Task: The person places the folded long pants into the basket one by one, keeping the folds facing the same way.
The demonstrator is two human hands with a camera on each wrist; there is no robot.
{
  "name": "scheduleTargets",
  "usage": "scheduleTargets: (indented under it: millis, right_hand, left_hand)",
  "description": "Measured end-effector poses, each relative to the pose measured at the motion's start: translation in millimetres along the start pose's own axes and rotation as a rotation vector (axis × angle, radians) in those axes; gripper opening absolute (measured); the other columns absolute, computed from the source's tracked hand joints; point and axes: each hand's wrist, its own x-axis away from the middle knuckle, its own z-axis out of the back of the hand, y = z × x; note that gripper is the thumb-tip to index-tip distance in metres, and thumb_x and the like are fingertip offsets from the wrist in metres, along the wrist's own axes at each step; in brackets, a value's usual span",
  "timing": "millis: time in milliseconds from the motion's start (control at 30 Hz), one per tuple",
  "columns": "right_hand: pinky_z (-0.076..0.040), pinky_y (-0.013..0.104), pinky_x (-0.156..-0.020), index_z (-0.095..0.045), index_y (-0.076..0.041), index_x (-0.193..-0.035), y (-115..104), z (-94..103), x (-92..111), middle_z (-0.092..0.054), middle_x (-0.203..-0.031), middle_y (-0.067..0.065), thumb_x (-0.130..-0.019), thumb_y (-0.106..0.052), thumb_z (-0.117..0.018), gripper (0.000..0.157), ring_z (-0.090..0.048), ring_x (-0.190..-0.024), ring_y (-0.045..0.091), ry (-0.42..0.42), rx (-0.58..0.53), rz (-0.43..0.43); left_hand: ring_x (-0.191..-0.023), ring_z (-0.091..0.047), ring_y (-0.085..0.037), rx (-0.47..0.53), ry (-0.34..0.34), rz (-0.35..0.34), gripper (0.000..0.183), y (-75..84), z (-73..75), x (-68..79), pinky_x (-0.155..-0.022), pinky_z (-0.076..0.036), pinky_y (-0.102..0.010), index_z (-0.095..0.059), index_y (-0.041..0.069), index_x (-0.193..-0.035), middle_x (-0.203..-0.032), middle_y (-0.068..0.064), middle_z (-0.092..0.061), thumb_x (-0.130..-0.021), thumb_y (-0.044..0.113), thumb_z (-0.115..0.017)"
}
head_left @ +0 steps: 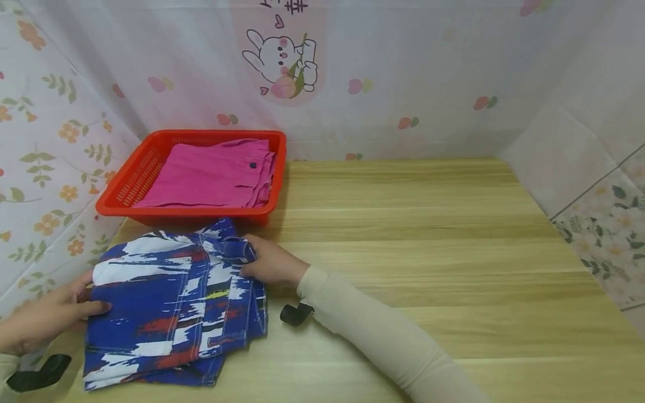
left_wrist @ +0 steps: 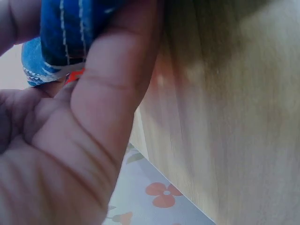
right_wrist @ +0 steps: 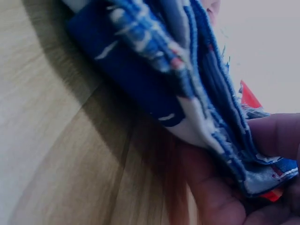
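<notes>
A folded blue denim garment [head_left: 141, 313], printed with white, red and black brush-stroke patches, lies over the near left of the table. My left hand [head_left: 57, 313] grips its left edge, thumb on top and fingers under the cloth. In the left wrist view, a stitched blue fold [left_wrist: 65, 42] sits between thumb and fingers. At the garment's upper right corner, my right hand [head_left: 274, 260] pinches the bunched layers. From the right wrist, several stacked cloth edges [right_wrist: 206, 122] show between the thumb and the fingers below.
Just behind the garment stands a red plastic basket [head_left: 188, 212] holding a folded pink garment [head_left: 206, 173] with a dark button. The wooden table [head_left: 428, 240] extends to the right. Printed white curtains [head_left: 403, 67] hang at the back and sides.
</notes>
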Motion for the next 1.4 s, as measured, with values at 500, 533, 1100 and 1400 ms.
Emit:
scheduleTargets:
  millis: [500, 533, 1100, 1400]
  right_hand:
    - [-0.050, 0.024, -0.074, -0.049, -0.019, -0.125, -2.7, 4.0, 8.1, -0.061, -0.103, -0.005, -0.082, -0.006, -0.066, 0.048, -0.060, -0.084, 0.010, 0.010, -0.083, 0.036]
    - [-0.050, 0.024, -0.074, -0.049, -0.019, -0.125, -3.4, 4.2, 8.8, -0.061, -0.103, -0.005, -0.082, -0.006, -0.066, 0.048, -0.060, -0.084, 0.010, 0.014, -0.084, 0.041]
    - [-0.050, 0.024, -0.075, -0.049, -0.018, -0.124, -15.5, 6.6, 17.5, -0.061, -0.103, -0.005, -0.084, -0.011, -0.065, 0.044, -0.061, -0.084, 0.009, 0.028, -0.085, 0.104]
    - [-0.053, 0.025, -0.066, -0.050, -0.020, -0.119, -21.8, 11.4, 20.8, -0.061, -0.099, -0.004, -0.084, -0.010, -0.064, 0.038, -0.063, -0.079, 0.011, 0.042, -0.131, 0.132]
  left_hand:
    - [-0.099, -0.059, -0.035, 0.018, 0.031, -0.088, 0.083, -4.9, -8.9, 6.8, -0.071, -0.053, -0.047, 0.019, 0.021, -0.144, -0.133, -0.042, -0.024, -0.096, 0.014, -0.048]
    - [-0.098, -0.059, -0.035, 0.014, 0.034, -0.104, 0.081, -5.4, -9.1, 7.0, -0.071, -0.053, -0.047, 0.018, 0.021, -0.144, -0.132, -0.042, -0.025, -0.096, 0.014, -0.047]
    - [-0.090, -0.063, -0.024, -0.044, 0.154, -0.172, 0.075, -13.0, -13.1, 10.2, -0.066, -0.054, -0.045, 0.014, 0.028, -0.141, -0.129, -0.044, -0.025, -0.097, 0.015, -0.046]
    - [-0.086, -0.061, -0.003, -0.063, 0.193, -0.278, 0.069, -5.6, -9.4, 15.9, -0.063, -0.054, -0.044, 0.002, 0.037, -0.137, -0.117, 0.009, -0.048, -0.096, 0.009, -0.046]
